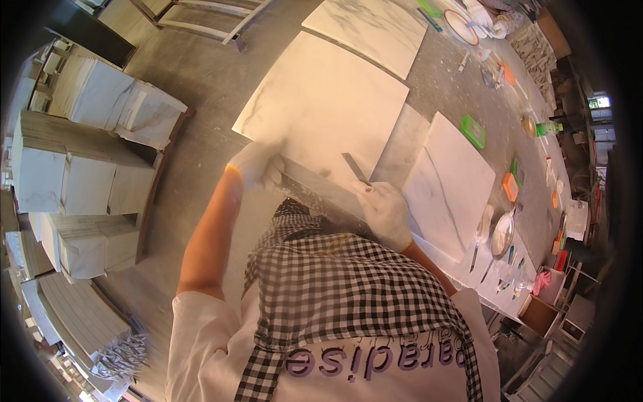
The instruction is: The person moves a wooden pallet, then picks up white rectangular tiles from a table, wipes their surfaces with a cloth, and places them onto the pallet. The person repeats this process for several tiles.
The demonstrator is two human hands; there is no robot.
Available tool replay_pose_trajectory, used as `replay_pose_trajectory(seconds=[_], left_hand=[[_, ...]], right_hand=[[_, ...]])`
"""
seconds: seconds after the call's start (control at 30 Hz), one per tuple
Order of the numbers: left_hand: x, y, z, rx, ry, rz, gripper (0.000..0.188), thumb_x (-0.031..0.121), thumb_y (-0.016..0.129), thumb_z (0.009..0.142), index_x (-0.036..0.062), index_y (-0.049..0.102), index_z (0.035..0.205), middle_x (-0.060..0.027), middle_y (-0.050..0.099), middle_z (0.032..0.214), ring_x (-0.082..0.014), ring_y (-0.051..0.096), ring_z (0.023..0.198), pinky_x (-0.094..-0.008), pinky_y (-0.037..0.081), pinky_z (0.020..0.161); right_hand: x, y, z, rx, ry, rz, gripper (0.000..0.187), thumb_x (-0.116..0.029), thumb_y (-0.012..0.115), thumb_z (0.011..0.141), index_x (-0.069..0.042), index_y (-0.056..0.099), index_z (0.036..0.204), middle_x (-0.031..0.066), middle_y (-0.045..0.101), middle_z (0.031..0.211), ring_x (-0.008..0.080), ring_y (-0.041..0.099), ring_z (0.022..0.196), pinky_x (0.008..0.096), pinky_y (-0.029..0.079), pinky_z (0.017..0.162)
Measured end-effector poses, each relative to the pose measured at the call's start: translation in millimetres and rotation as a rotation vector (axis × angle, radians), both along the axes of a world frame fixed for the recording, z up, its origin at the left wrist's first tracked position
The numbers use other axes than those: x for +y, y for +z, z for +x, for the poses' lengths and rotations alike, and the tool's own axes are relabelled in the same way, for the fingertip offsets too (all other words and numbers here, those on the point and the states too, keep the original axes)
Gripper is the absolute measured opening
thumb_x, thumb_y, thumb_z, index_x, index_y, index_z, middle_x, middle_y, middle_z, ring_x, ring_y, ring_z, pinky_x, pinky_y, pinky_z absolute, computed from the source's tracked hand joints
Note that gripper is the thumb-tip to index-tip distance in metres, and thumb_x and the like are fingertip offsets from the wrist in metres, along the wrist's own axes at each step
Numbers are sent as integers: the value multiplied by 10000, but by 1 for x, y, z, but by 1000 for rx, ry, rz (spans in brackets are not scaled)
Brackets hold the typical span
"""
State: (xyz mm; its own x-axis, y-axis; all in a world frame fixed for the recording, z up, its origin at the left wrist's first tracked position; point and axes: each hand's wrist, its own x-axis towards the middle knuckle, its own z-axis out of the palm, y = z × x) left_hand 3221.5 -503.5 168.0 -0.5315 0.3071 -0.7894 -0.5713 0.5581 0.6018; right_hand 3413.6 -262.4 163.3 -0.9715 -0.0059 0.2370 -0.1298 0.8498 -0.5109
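A large white marble slab [328, 100] with faint grey veins lies flat before me. My left hand [260, 165], in a white glove, is closed around its near left corner, some fingers curled over the edge. My right hand [384, 209], gloved too, grips a narrow flat grey blade [355, 167] that points up and left over the slab's near right part. Whether the blade touches the surface I cannot tell. Along the near edge, just in front of my checked apron [355, 268], runs a rough grey strip [321, 191].
A second veined slab [375, 27] lies beyond, and another slab [450, 181] rests to the right. A green box [473, 131], an orange block [510, 187] and a round pan [503, 234] sit farther right. Stacked marble tiles [80, 167] stand at left, near a metal frame [201, 23].
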Motion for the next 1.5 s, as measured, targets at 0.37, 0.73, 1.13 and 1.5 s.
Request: replay_pose_trajectory(seconds=[0.37,0.73,1.13,1.5], left_hand=[[-54,-12,12,11,-52,44,563,484,501,982,5,615,709,-132,585,503,-202,548,363,-309,406,320],[-160,-258,133,-175,231,24,495,441,595,934,-43,595,830,-161,598,596,-244,551,411,-345,444,369],[-170,-331,180,-3,309,7,423,350,639,915,-67,567,885,-115,518,585,-188,453,407,-332,352,367],[-166,-351,171,175,125,-81,428,337,634,922,-90,613,898,-154,599,626,-224,541,440,-339,414,393]], right_hand=[[3,3,2,97,150,62,258,-70,621,841,-58,702,1086,80,615,770,265,600,735,380,487,647],[8,-2,7,111,263,155,274,-100,633,782,-105,708,1046,26,610,769,224,614,747,348,480,655],[-3,-2,-13,92,344,172,229,-119,618,800,-112,701,1014,14,589,726,204,605,717,344,463,634],[-3,3,-22,103,370,183,177,-99,638,770,-110,683,941,15,569,680,204,582,650,355,447,594]])
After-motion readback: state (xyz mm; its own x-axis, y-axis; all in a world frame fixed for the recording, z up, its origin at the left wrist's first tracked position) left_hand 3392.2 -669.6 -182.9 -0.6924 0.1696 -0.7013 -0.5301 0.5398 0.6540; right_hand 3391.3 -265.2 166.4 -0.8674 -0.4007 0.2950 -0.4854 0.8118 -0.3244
